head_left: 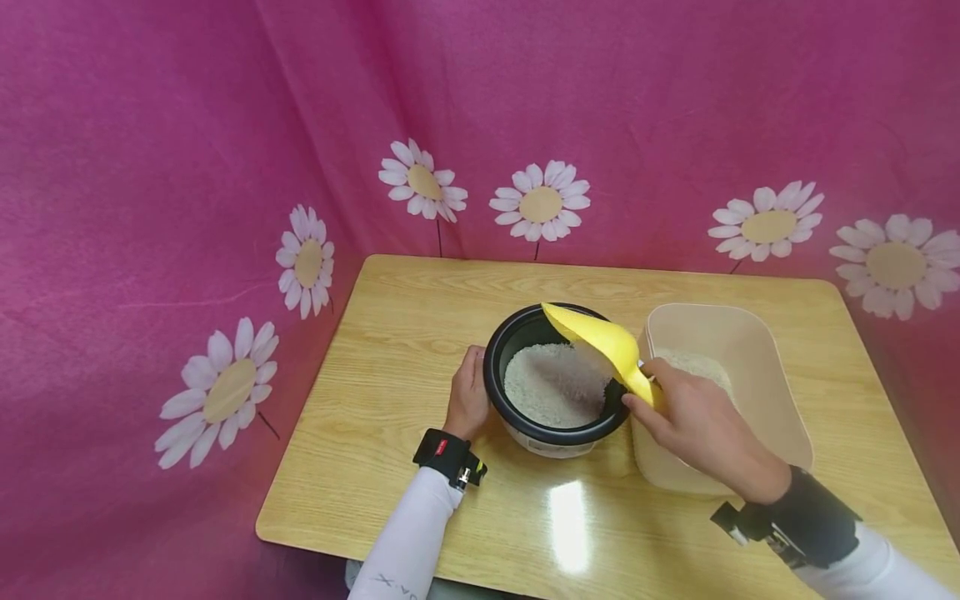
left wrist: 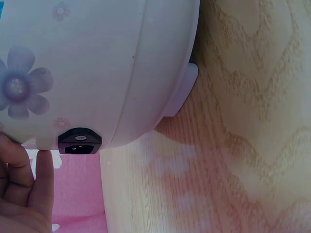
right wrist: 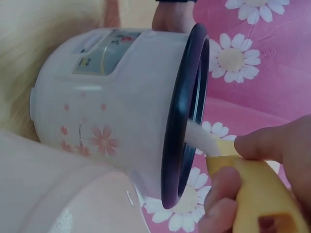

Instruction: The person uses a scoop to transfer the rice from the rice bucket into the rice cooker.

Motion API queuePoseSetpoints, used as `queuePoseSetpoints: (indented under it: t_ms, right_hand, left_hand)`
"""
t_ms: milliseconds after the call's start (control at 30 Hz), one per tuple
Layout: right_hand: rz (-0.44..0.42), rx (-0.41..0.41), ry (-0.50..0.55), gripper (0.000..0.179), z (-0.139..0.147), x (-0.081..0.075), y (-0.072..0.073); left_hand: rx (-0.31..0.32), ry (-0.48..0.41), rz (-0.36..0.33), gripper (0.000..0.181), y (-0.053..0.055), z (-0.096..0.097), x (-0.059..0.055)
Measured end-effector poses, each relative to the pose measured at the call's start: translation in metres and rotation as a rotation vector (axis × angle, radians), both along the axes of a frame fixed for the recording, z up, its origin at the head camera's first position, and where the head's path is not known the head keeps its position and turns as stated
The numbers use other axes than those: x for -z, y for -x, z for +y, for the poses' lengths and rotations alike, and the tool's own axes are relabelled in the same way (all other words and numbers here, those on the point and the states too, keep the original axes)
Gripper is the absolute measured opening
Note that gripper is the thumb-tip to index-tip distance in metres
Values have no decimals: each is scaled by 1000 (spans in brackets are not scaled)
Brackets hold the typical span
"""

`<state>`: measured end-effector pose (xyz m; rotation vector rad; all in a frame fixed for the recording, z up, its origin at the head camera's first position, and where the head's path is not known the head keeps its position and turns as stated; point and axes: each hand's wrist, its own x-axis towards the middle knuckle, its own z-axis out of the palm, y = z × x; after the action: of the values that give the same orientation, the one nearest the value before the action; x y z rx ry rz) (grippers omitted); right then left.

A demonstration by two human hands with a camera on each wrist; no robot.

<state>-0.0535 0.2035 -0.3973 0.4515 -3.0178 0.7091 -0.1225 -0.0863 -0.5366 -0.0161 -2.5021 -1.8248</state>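
Observation:
A white rice cooker [head_left: 558, 451] with a black rim [head_left: 497, 398] stands on the table, holding pale rice [head_left: 536, 387]. My left hand [head_left: 468, 396] rests against its left side; in the left wrist view, fingertips [left wrist: 43, 158] touch the wall beside a black power socket [left wrist: 80, 141]. My right hand [head_left: 705, 421] grips a yellow scoop [head_left: 603, 337] by its handle, tilted over the pot. Grains [right wrist: 201, 138] pour from the scoop into the cooker. The right wrist view shows thumb and fingers around the handle.
A beige bin [head_left: 761, 400] with rice inside [head_left: 693, 364] stands just right of the cooker, partly beneath my right hand. The wooden table [head_left: 405, 325] meets a pink curtain [head_left: 637, 125] printed with daisies at the back and left.

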Motion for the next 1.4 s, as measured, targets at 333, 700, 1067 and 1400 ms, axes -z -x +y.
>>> queuePoseSetpoints:
  t_ms: [333, 700, 1067, 1400]
  right_hand:
    - [30, 23, -10, 40, 4, -6, 1]
    - [-1, 85, 6, 40, 24, -7, -1]
    - [59, 128, 34, 36, 51, 0, -7]
    - [18, 182, 30, 36, 80, 5, -15]
  left_hand:
    - [-11, 17, 16, 38, 1, 0, 3]
    - [-9, 11, 18, 37, 2, 0, 2]
    - [-9, 14, 22, 37, 1, 0, 2]
    - [-17, 10, 15, 38, 0, 1, 1]
